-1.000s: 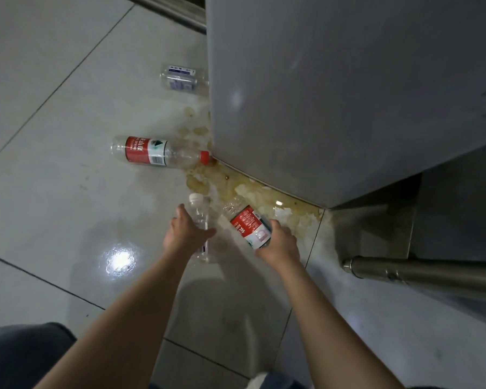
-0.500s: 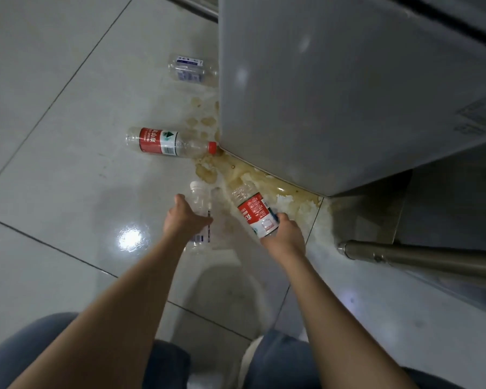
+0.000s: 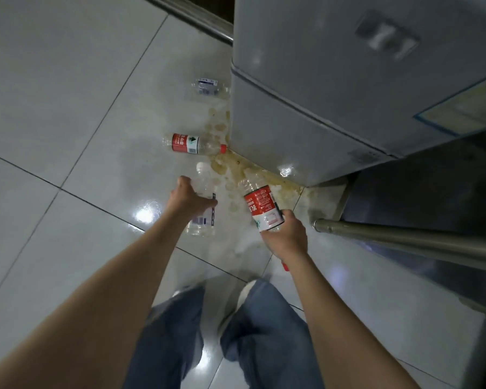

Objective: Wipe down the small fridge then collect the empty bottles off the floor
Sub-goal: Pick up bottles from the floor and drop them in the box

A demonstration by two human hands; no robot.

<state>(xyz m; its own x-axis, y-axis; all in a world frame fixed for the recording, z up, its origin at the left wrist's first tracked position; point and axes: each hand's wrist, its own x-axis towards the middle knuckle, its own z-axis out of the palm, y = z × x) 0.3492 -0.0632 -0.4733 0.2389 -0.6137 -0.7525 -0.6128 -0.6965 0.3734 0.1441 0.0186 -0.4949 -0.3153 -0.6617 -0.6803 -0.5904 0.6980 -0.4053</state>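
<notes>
The small fridge (image 3: 334,88) fills the upper right, its near bottom corner meeting the tiled floor (image 3: 54,122) above a brownish spill (image 3: 236,169) that spreads along its base. To the right a metal bar (image 3: 404,240) juts leftward at a low height, closing that side; the floor to the left and toward the camera is wide bare tile crossed by dark grout lines. The left hand (image 3: 190,202) curls round the middle of a clear bottle with a white cap (image 3: 205,192), whose long axis runs away from the camera, cap at the far end and base nearest the person. The right hand (image 3: 285,238) grips the lower part of a red-labelled bottle (image 3: 261,204), which tilts with its neck end pointing up-left toward the fridge's base and its bottom in the palm; whether either bottle touches the floor cannot be told. Both forearms reach forward from the lower frame, nearly parallel, above two legs in blue jeans (image 3: 258,327). A second red-labelled bottle (image 3: 194,143) lies flat on the tile, long axis left to right, its red cap at the fridge's corner. Farther off, a blue-labelled bottle (image 3: 206,87) lies beside the fridge's left face.
</notes>
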